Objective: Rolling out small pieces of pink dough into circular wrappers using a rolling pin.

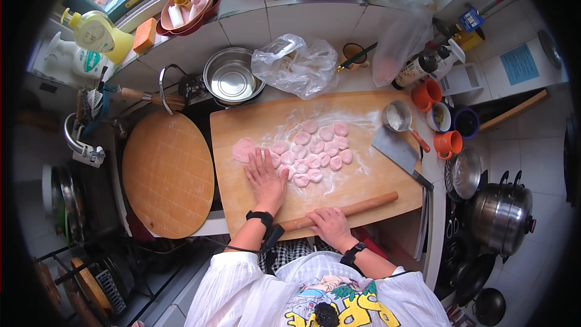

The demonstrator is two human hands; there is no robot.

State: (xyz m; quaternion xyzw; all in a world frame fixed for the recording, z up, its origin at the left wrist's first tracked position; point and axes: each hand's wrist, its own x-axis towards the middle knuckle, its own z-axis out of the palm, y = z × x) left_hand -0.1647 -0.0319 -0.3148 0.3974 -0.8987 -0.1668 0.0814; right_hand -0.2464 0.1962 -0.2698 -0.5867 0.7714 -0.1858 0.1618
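Observation:
Small flattened discs of pink dough (pixel 316 146) lie clustered on a floured wooden board (pixel 372 190). My left hand (pixel 265 179) reaches over the cluster's left side with its fingers spread, palm down; whether it presses a piece beneath is hidden. Just beyond its fingertips lies a wider, thinner pink dough round (pixel 244 150). Near the board's front edge, my right hand (pixel 331 226) rests on a wooden rolling pin (pixel 370 204), its fingers curled over the middle of the pin. The pin slants up to the right, and its left end is by my left wrist.
A cleaver (pixel 397 152) lies at the board's right, beside a metal ladle-like cup (pixel 397 116) with flour. To the left, a round wooden board (pixel 168 175) covers part of the sink. Behind are a steel pot (pixel 233 75) and a plastic bag (pixel 295 66). Orange mugs (pixel 447 144) stand right.

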